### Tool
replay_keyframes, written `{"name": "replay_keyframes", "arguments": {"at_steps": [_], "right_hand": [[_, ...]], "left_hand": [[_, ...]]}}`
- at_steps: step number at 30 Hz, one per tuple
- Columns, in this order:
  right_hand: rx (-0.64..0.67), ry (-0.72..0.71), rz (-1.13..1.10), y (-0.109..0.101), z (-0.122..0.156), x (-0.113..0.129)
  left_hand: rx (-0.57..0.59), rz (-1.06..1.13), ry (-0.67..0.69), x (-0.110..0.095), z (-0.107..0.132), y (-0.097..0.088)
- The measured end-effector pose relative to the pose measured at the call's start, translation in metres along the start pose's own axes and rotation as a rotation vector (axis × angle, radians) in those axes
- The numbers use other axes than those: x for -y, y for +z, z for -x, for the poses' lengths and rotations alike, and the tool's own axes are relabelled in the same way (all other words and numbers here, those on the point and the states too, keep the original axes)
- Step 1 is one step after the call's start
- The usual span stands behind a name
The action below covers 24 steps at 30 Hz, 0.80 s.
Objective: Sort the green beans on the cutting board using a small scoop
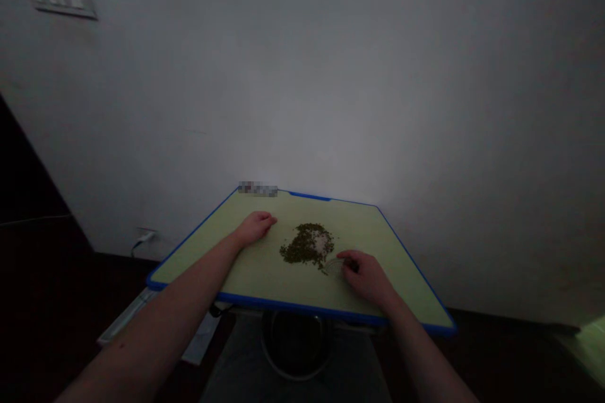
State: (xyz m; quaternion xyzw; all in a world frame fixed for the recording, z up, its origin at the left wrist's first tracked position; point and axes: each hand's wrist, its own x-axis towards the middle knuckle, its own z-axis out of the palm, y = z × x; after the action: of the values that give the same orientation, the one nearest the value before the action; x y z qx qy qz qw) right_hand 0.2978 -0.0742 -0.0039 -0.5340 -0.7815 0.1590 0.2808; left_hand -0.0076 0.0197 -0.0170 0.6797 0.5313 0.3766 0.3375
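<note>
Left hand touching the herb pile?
No, the left hand rests on the green cutting board, apart from the pile of dark green herbs.

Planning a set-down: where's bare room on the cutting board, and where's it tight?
Bare cutting board runs beyond the herb pile to the far edge, and right of it toward the far corner. Another patch lies between the left hand and the pile's near side. Tight: the right hand and clear piece against the pile.
</note>
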Motion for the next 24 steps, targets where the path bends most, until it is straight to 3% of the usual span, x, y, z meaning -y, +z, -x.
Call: {"name": "replay_keyframes", "arguments": {"at_steps": [10, 24], "right_hand": [[0.044, -0.037, -0.013, 0.008, 0.002, 0.010], [0.119, 0.033, -0.070, -0.002, 0.026, 0.019]], "left_hand": [[-0.011, 0.000, 0.014, -0.002, 0.003, 0.000], [-0.028, -0.038, 0.003, -0.004, 0.003, 0.000]]}}
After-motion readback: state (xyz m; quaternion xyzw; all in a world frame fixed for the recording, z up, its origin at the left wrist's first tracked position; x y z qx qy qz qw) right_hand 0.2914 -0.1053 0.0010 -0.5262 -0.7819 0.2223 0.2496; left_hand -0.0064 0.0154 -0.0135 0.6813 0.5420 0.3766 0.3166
